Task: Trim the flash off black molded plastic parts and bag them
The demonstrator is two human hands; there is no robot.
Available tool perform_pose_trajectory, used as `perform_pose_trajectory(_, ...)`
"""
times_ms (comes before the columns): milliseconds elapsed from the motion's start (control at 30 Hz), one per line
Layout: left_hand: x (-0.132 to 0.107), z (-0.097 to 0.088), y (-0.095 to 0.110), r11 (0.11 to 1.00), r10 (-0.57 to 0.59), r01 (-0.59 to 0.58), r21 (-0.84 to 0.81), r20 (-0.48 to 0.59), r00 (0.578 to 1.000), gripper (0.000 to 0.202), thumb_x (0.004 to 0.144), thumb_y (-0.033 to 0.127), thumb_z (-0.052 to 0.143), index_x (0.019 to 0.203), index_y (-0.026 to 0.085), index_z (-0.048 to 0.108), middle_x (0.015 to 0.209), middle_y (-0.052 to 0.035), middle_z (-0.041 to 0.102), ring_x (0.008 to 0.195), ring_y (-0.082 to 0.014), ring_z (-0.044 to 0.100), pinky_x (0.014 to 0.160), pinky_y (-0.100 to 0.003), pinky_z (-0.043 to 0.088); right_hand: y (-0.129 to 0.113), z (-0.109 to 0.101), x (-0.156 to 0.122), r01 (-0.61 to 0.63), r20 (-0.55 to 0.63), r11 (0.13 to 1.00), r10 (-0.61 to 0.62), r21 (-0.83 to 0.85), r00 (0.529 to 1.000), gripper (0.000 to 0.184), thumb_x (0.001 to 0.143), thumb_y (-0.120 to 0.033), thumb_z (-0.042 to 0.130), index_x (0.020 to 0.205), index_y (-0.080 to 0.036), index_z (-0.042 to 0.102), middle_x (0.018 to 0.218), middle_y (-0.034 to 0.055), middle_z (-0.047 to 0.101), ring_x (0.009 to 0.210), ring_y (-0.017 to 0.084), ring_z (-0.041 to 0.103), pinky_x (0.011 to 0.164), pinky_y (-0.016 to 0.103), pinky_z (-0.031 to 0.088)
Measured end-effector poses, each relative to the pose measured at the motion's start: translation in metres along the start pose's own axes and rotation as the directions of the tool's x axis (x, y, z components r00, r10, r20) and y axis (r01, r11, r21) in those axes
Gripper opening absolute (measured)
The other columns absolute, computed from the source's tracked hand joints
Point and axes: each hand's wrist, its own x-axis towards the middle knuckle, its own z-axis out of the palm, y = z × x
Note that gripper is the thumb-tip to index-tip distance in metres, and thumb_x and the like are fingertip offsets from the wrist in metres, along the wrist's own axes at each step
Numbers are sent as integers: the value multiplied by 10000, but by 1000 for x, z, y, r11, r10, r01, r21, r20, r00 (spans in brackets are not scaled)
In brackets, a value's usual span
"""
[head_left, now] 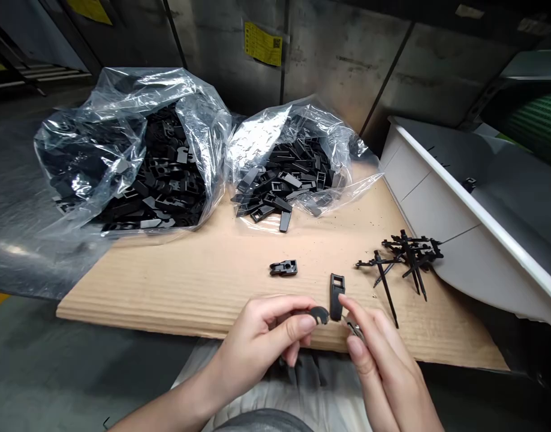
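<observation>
My left hand [259, 339] pinches a small curved black plastic piece [320, 314] between thumb and fingers. My right hand [376, 360] grips a small metal part [354, 328], and its fingertips are against an upright black plastic loop-shaped part [337, 297]. Whether the loop is joined to the metal part is hidden by my fingers. The two hands are close together at the front edge of a corrugated cardboard sheet [167, 294]. A single black plastic part [283, 268] lies on the cardboard just beyond them.
Two clear plastic bags [131, 102] of black plastic parts sit at the back of the cardboard. A black moulded sprue tangle [408, 258] lies to the right. A white-rimmed grey bin [437, 198] stands along the right side, with a black part inside.
</observation>
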Motion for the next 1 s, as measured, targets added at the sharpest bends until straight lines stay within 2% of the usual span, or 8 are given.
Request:
perform_pose_trajectory(67,0,1,1,993,48,-46,108,-16,999,267,836,323,494,813,114,658,566,6,515,429,-69,411,409,-176,336,3,1,-2,61,-56,998,-62,-29,996,348,859,-159,413,1200,-179,478,881,73,625,847,175,623,702,221,499)
perform_pose_trajectory(167,0,2,1,959,125,-109,261,-49,991,291,863,289,450,794,111,668,616,-22,544,513,-103,448,451,-188,369,5,3,-3,175,-177,984,-173,-3,969,327,803,-69,495,1111,-169,537,800,67,652,741,180,626,658,257,482)
perform_pose_trajectory(267,0,3,-1,933,179,-149,329,-61,982,286,866,283,444,803,113,665,695,-40,582,567,-124,490,496,-201,413,3,6,-2,196,-223,980,-182,42,958,280,786,-29,517,1021,-173,568,758,66,646,657,165,585,599,279,450)
perform_pose_trajectory(533,1,4,2,876,259,-225,426,-23,965,307,883,260,414,762,120,658,622,-18,549,564,-129,510,505,-199,414,3,13,1,167,-191,983,-150,73,970,224,813,-54,497,1000,-154,568,752,64,630,679,158,572,625,274,444)
perform_pose_trajectory(700,2,3,3,853,304,-264,451,-16,953,277,872,275,442,794,129,665,669,-29,592,629,-152,554,559,-213,435,-1,4,8,29,42,953,-44,303,998,188,842,-131,443,908,-214,598,687,4,584,623,119,572,564,206,447)
perform_pose_trajectory(867,3,2,3,877,279,-236,419,-44,959,287,872,286,436,782,129,658,692,-31,599,632,-152,548,565,-216,430,-6,-4,11,-14,256,940,-78,341,964,168,826,-138,451,799,-200,605,638,-11,581,588,112,574,552,192,442)
perform_pose_trajectory(933,3,3,3,902,234,-199,384,-47,971,291,874,288,424,791,122,647,695,-29,582,618,-143,530,549,-212,418,-5,-5,10,0,183,932,-71,361,981,143,816,-140,478,831,-214,600,662,-10,598,639,118,596,546,176,446)
perform_pose_trajectory(1000,3,4,3,928,164,-141,346,-39,986,301,880,285,397,792,114,629,648,-12,531,582,-127,496,518,-204,396,-3,-6,9,35,31,942,-48,333,998,132,794,-153,530,883,-233,588,697,-12,615,688,123,607,537,159,452)
